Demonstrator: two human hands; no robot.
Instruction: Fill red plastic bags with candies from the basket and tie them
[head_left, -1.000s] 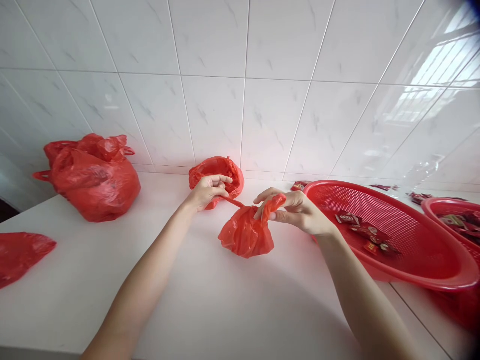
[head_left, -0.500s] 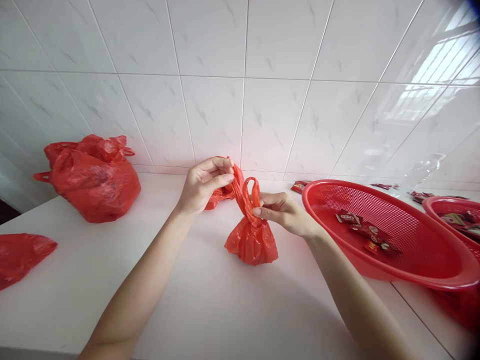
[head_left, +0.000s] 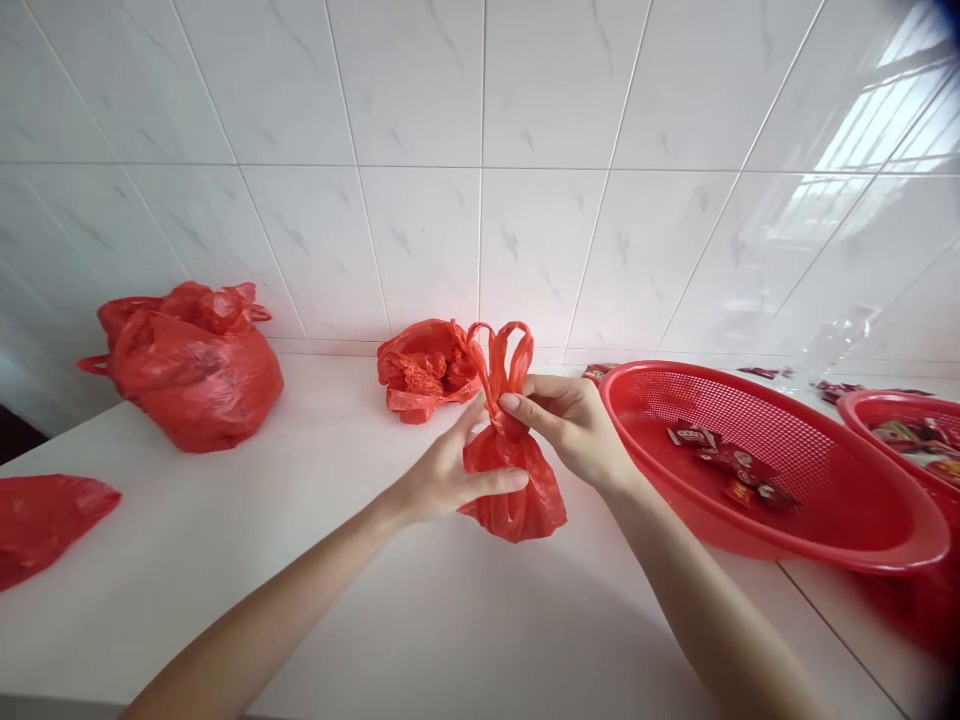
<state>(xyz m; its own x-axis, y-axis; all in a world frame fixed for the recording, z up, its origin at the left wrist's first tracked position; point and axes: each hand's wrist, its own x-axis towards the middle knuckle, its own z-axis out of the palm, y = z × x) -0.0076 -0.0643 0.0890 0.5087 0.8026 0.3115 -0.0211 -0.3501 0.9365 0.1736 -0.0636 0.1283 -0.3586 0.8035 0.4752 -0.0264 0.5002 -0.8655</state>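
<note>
Small red plastic bag (head_left: 517,490), one, between the two hands, upright over the white countertop (head_left: 300,620); neck gathered, handle loops standing above the fingers, body bulging below; whether its base touches the countertop cannot be told. Right hand (head_left: 574,425), one: thumb and forefinger together, clamped on the gathered neck from the right. Left hand (head_left: 442,470), one: thumb and fingers apart, the thumb laid across the front of the bag's body, the forefinger reaching up beside the neck, the other fingers largely hidden. Crumpled red bag (head_left: 420,375), one, open-mouthed, just beyond the left hand, near the wall. Large red bag (head_left: 199,375), one, full and rounded, handles loose at the top, well apart from the left hand, beyond it and to its left. Flat red bag (head_left: 45,525), one, lying to the far left of the left hand, cut by the edge of the view. Red plastic basket (head_left: 750,545), one, oval, perforated, its rim near the right hand, on that hand's right; inside, several dark red wrapped packets (head_left: 735,462). Second red basket (head_left: 862,408), one, partly in view, farther right of the right hand, with mixed wrapped packets (head_left: 911,440) inside. Loose red packet (head_left: 598,371), one, just beyond the right hand, partly behind the near basket's rim. Clear plastic item (head_left: 836,345), one, beyond and to the right of the right hand, exact kind unclear. Tiled wall (head_left: 420,230), white with grey veining, beyond both hands.
</note>
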